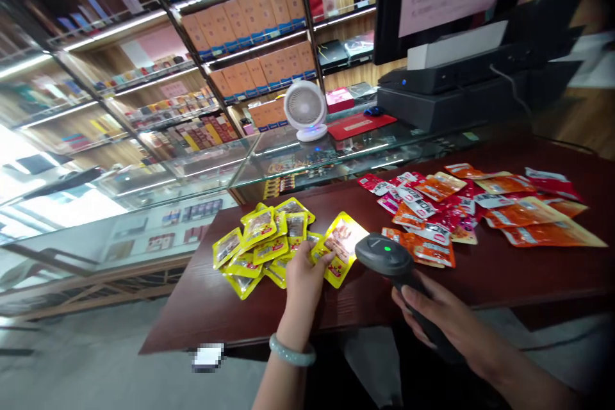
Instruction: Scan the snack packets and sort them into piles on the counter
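My right hand (427,307) is wrapped round the handle of a black barcode scanner (384,255), which shows a green light on top. Bright light from its head falls on a yellow snack packet (342,240). The lower left edge of that packet is pinched in my left hand (307,269), on whose wrist sits a pale green bangle. Just left of this hand lies a loose pile of similar yellow packets (259,230) with clear windows. To the scanner's right, red and orange snack packets (432,205) are spread in a heap.
The packets lie on a dark red wooden table (192,314). Behind it runs a glass display counter (240,170) bearing a small white fan (305,109), a red mat (360,127) and a monitor (389,13) by a black machine (442,90). Stocked shelves (250,19) line the wall.
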Motion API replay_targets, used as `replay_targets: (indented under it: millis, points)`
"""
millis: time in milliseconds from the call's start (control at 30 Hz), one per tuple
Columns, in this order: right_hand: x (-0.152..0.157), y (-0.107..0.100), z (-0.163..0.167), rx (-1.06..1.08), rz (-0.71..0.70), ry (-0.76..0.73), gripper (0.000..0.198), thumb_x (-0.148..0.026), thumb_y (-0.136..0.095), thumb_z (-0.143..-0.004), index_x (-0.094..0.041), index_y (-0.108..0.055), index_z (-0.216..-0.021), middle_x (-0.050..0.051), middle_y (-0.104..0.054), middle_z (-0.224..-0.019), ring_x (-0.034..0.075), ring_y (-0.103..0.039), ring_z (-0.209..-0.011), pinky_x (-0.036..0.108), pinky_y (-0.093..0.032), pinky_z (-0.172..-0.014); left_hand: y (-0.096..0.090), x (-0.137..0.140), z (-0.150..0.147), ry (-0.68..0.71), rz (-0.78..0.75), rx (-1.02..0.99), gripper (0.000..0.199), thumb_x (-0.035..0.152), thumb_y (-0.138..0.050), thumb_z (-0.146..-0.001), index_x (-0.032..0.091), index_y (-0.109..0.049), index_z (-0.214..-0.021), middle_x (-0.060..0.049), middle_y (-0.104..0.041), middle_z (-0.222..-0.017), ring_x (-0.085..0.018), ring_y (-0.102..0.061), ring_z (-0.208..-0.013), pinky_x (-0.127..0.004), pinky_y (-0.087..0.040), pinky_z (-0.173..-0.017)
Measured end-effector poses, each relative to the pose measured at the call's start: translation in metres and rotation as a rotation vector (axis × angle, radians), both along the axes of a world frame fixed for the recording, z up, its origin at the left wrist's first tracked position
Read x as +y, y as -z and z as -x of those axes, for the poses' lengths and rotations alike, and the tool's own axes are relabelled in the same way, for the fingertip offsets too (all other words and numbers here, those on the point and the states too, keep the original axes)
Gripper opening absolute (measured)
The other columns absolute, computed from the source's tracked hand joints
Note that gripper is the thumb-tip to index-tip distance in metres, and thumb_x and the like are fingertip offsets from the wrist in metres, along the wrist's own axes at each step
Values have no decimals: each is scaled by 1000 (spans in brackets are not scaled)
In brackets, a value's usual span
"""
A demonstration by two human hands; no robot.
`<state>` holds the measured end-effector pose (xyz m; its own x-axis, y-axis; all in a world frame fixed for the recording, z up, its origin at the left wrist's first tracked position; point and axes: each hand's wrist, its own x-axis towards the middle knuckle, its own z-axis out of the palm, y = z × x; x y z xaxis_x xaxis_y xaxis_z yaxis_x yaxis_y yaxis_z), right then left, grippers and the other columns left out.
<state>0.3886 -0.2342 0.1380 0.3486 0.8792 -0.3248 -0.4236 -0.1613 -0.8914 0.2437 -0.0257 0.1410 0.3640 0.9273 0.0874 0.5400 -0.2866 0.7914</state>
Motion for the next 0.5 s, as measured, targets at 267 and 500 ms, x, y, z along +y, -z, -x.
replay_targets:
  millis: [267,500]
  points:
    - [54,-21,22,-45,-29,-127,43,-61,-75,-75,-25,-61,-92,-4,-54,-59,11,-46,-45,22,-37,-42,-32,48,60,-355,-124,-180,36,52,-71,-75,23,-62,-94,-2,-70,-86,-20,-65,-78,-29,-48,-72]
    - [114,-46,46,-11,-167,-305,44,-60,-72,-80,-21,-49,-83,-7,-48,-66,4,-39,-45,15,-29,-39,-30,104,103,-566,-250,-144,43,51,-69,-78,26,-58,-111,-1,-69,-106,-19,-66,-93,-31,-49,-82]
